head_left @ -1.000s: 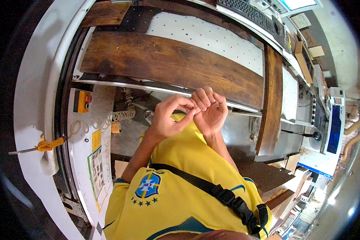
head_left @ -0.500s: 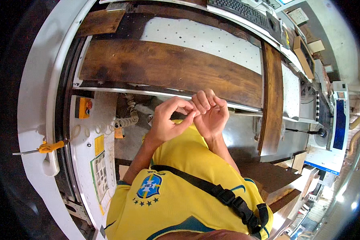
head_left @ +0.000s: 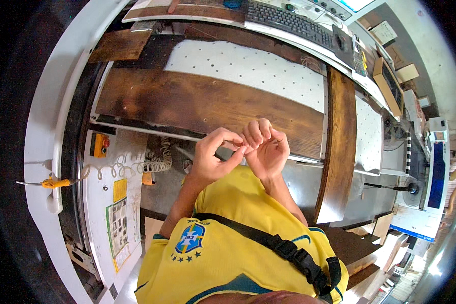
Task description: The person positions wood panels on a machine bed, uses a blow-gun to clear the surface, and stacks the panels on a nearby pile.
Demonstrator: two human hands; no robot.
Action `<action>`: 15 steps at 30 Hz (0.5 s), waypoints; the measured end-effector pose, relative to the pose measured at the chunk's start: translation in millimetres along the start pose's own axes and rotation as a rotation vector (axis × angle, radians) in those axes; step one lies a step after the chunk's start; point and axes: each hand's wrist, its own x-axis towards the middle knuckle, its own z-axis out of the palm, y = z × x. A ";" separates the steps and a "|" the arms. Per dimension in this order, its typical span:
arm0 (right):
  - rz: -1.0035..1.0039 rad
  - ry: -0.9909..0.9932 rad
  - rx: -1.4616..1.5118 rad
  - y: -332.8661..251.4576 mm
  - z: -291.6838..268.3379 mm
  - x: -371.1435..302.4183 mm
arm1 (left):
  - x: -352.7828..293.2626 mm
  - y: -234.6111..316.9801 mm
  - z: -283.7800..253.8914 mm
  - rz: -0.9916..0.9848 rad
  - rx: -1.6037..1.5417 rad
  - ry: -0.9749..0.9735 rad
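My left hand [head_left: 214, 158] and my right hand [head_left: 268, 154] meet in front of my yellow shirt. The thumb and forefinger of the left are pinched together at the right hand's fingertips. On the right hand the fingers curl in toward the thumb, palm facing me. Whatever lies between the fingertips, if anything, is too small to make out. Just beyond both hands, a long dark brown wooden board [head_left: 187, 101] rests on a white perforated bed [head_left: 248, 63]. Neither hand visibly grips the board.
A second brown board [head_left: 338, 137] lies crosswise at the right, its near end jutting past the bed. Left are an orange box with a red button [head_left: 100, 145], a coiled hose [head_left: 121, 167] and a yellow air gun [head_left: 54, 183]. A keyboard [head_left: 289, 24] sits at the back.
The bed, boards and keyboard now appear lower in the picture, and more of the back shelf shows. My hands stay together at nearly the same spot, fingers still pinched.
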 end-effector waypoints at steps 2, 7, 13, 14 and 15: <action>-0.006 -0.028 -0.058 -18.8 -10.1 -0.6 | 4.2 -0.7 16.9 -0.014 0.001 0.011; -0.303 -0.117 -1.191 -65.5 -45.7 -5.6 | 12.2 -3.0 62.2 -0.184 -0.114 0.117; -0.517 -0.309 -1.684 -105.2 -69.9 -7.6 | 16.0 -27.7 99.3 -0.349 0.032 0.127; -0.552 -0.357 -1.735 -113.3 -75.0 -8.4 | 16.7 -31.2 105.0 -0.364 0.070 0.116; -0.492 -0.420 -1.842 -122.1 -85.0 -12.4 | 17.2 -31.9 110.6 -0.385 0.058 0.139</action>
